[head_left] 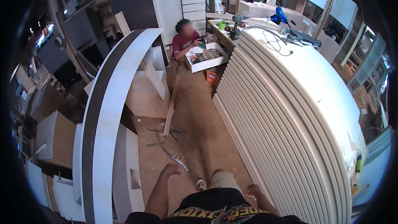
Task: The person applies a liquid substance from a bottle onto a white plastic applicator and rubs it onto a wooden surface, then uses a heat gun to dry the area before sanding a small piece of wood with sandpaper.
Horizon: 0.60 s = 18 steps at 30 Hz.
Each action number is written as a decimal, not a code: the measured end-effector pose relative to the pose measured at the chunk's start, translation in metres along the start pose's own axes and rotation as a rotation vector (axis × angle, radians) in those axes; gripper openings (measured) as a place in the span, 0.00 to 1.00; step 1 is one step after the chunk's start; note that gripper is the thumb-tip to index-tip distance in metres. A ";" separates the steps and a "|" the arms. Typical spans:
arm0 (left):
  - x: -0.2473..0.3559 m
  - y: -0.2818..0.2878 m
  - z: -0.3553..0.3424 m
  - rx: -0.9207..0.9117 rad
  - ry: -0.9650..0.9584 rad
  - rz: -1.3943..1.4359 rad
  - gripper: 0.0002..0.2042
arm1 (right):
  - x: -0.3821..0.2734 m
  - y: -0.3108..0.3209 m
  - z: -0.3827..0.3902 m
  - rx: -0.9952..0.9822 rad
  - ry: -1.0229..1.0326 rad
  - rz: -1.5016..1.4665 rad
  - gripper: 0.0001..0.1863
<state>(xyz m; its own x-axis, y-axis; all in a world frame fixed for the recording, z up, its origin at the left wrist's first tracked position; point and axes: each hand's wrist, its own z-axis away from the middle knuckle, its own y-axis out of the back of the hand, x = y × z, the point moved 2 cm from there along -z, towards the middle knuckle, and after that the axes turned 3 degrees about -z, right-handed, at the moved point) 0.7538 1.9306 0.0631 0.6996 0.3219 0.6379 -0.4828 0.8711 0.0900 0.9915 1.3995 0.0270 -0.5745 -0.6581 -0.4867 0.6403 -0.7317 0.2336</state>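
1. Head view, hands: The left hand (172, 169) is seen well left of the stack of panels (286, 116), loosely open, with nothing seen held. The right hand (253, 191) is seen just left of the stack's near end, fingers partly bent; its grip cannot be told, being part hidden, nor can contact with the panels.
2. Head view, floor: Dark strips (176, 160) are found on the floor (219, 145), left of the stack, near the left hand and ahead of a foot (200, 183). A foot could be caught or slipped by them. The same hazard is judged to be posed by a long wooden batten (171, 110) beyond them.
3. Head view, stack top: A loose cable (277, 46) is laid across the far part of the stack. Were it snagged, whatever is attached could be dragged off.
4. Head view, far end: A drill (236, 27) is stood on or beside the surface (222, 34) at the stack's far end; it could be toppled by a knock. A drawer (215, 62) is left projecting into the passage there, beside a crouching co-worker (185, 43); a collision could be caused by careless passage.
5. Head view, left side: The passage is bounded, opposite the stack, by a long white panel with a dark stripe (110, 79). Its edge could be chipped if struck.
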 end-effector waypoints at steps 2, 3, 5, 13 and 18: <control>0.119 0.008 -0.042 -0.055 -0.157 -0.169 0.17 | -0.039 -0.007 -0.022 0.067 -0.097 -0.087 0.12; 0.177 0.008 -0.059 -0.083 -0.219 -0.193 0.18 | -0.051 -0.001 -0.036 0.111 -0.147 -0.128 0.13; 0.257 0.005 -0.102 -0.163 -0.261 -0.163 0.19 | -0.058 -0.003 -0.091 -0.022 -0.201 -0.166 0.14; 0.386 0.067 -0.299 -0.373 -0.481 -1.174 0.26 | -0.375 -0.051 -0.290 -0.179 0.238 0.811 0.16; 0.411 0.154 -0.391 -0.345 -0.426 -0.930 0.31 | -0.724 -0.079 -0.366 -0.046 0.290 0.243 0.14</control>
<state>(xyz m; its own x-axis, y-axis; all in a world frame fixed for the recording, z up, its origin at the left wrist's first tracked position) 1.1728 2.3421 0.0405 0.4427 -0.6173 0.6504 0.3645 0.7866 0.4984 1.5433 1.9986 0.0526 -0.2391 -0.7289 -0.6415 0.7661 -0.5476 0.3367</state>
